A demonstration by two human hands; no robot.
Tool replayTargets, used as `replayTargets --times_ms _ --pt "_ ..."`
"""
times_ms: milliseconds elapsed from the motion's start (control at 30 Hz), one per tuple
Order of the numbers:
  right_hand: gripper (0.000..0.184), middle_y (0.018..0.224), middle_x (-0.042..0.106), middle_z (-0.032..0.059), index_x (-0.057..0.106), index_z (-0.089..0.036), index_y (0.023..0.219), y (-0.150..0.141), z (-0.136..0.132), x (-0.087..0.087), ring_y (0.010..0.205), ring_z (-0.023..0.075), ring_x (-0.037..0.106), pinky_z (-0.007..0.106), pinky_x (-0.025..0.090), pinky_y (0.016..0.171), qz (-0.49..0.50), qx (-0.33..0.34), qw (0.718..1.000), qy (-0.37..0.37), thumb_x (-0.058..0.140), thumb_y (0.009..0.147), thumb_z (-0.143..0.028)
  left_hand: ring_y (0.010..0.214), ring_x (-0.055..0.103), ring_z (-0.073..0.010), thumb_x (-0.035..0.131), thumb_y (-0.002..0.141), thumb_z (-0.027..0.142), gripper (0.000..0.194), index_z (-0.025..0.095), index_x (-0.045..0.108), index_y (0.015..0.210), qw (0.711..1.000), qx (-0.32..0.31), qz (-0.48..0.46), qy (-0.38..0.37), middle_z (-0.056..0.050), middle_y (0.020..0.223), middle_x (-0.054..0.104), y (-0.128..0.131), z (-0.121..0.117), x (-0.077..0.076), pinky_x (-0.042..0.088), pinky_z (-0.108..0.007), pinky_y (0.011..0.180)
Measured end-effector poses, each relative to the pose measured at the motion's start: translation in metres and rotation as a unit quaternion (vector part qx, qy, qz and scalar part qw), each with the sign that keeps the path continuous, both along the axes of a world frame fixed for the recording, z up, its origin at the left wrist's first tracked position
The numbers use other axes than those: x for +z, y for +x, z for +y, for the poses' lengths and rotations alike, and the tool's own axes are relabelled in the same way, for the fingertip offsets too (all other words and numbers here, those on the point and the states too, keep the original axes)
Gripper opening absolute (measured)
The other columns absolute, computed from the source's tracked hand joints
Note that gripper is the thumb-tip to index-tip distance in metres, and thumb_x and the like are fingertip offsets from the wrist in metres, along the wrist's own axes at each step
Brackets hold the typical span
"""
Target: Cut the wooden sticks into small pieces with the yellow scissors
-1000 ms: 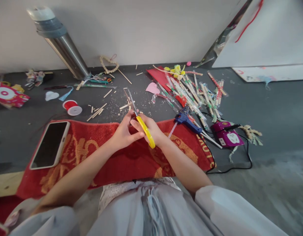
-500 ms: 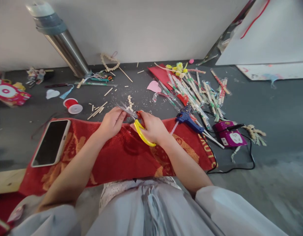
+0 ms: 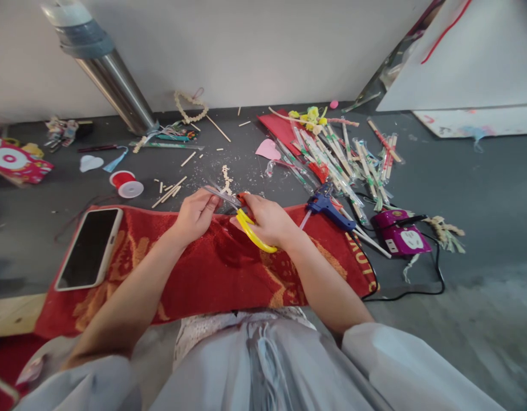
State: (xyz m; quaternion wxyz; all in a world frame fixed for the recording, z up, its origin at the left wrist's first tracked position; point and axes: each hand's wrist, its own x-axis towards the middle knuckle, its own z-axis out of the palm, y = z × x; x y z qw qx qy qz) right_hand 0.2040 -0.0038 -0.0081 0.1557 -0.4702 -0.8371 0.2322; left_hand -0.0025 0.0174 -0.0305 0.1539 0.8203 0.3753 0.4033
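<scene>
My right hand is closed around the yellow-handled scissors, whose blades point left toward my other hand. Thumb and fingers of my left hand are pinched together at the blade tips; a thin, clear or greyish strip seems to show there, too blurred to name. Both hands are over the far edge of a red towel. Just beyond them lies a small row of pale wooden bits, with crumbs scattered around it on the dark table.
Left are a phone, a red ribbon spool and a steel thermos. To the right lie a blue glue gun, a purple power socket with a black cord, and a pile of wrapped sticks. A heart-shaped stick frame is at the back.
The scissors and my right hand have shifted slightly right, and the yellow handles have moved a little away from my left hand. My left hand has barely moved.
</scene>
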Motion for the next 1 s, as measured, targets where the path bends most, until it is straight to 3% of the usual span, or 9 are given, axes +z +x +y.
replayTargets --times_ms 200,400,633,833,1000 --pt "0.050 0.110 0.068 0.0164 0.052 -0.009 0.123 0.001 0.002 -0.004 0.099 0.0263 0.066 0.036 0.047 0.084 0.014 0.005 1.000 0.004 0.055 0.092 -0.048 0.064 0.055 -0.0109 0.033 0.101 0.041 0.042 0.018 0.052 0.071 1.000 -0.012 -0.020 0.001 -0.002 0.069 0.058 0.001 0.000 0.000 0.044 -0.023 0.062" --pt "0.060 0.117 0.064 0.0190 0.051 -0.012 0.120 -0.002 0.002 -0.020 0.110 0.0294 0.061 0.045 0.046 0.097 0.091 -0.016 0.993 0.068 0.050 0.089 -0.063 0.056 0.048 -0.0094 0.036 0.099 0.051 0.049 0.018 0.050 0.065 0.996 -0.006 -0.062 -0.069 0.000 0.063 0.053 0.006 -0.004 0.006 0.039 -0.023 0.056" --pt "0.070 0.114 0.061 0.0195 0.050 -0.012 0.117 -0.002 0.001 -0.020 0.108 0.0310 0.059 0.048 0.046 0.098 0.096 -0.018 0.990 0.099 0.047 0.083 -0.074 0.051 0.039 -0.0092 0.042 0.095 0.058 0.054 0.018 0.047 0.058 0.980 -0.044 -0.113 -0.159 0.002 0.056 0.044 0.009 -0.008 0.013 0.032 -0.025 0.051" --pt "0.068 0.117 0.060 0.0190 0.050 -0.012 0.117 -0.002 0.000 -0.019 0.109 0.0296 0.058 0.046 0.045 0.099 0.088 -0.016 0.992 0.092 0.047 0.085 -0.072 0.051 0.038 -0.0104 0.047 0.088 0.067 0.057 0.020 0.042 0.057 0.951 -0.069 -0.154 -0.260 0.002 0.056 0.041 0.008 -0.007 0.010 0.030 -0.026 0.048" --pt "0.060 0.117 0.061 0.0184 0.050 -0.013 0.118 -0.002 -0.001 -0.019 0.109 0.0288 0.058 0.046 0.045 0.097 0.096 -0.010 0.992 0.079 0.051 0.087 -0.064 0.051 0.037 -0.0105 0.050 0.086 0.068 0.057 0.020 0.040 0.056 0.938 -0.074 -0.181 -0.287 0.002 0.056 0.038 0.008 -0.006 0.006 0.032 -0.026 0.048"
